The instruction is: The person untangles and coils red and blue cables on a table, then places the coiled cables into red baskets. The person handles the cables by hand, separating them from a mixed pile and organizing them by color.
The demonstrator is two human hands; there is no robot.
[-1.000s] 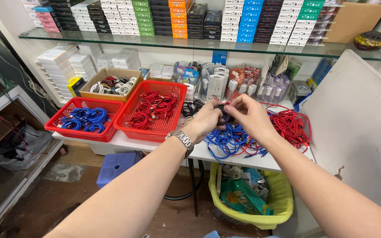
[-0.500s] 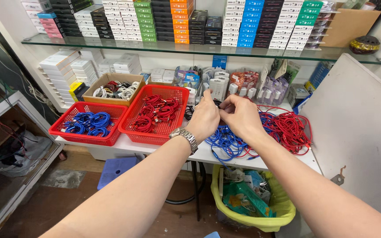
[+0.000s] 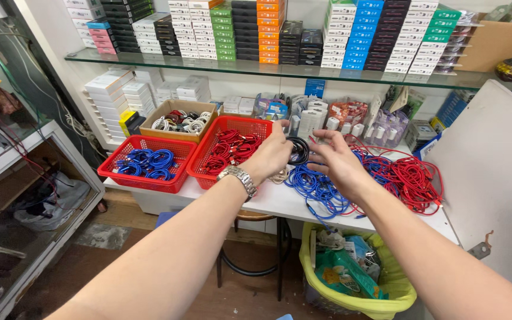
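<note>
The hands are drawn apart since half a second ago: a coiled black cable (image 3: pixel 297 150) is pinched by the left hand (image 3: pixel 269 155) fingers; the right hand (image 3: pixel 334 161) fingers are spread, empty, above loose blue cables (image 3: pixel 315 186) on the table (image 3: pixel 268 201).

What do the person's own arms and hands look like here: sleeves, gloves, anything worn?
Both forearms are bare, with no sleeves in view and no gloves. The left hand has a silver metal link watch at the wrist. The right hand shows nothing worn.
</note>
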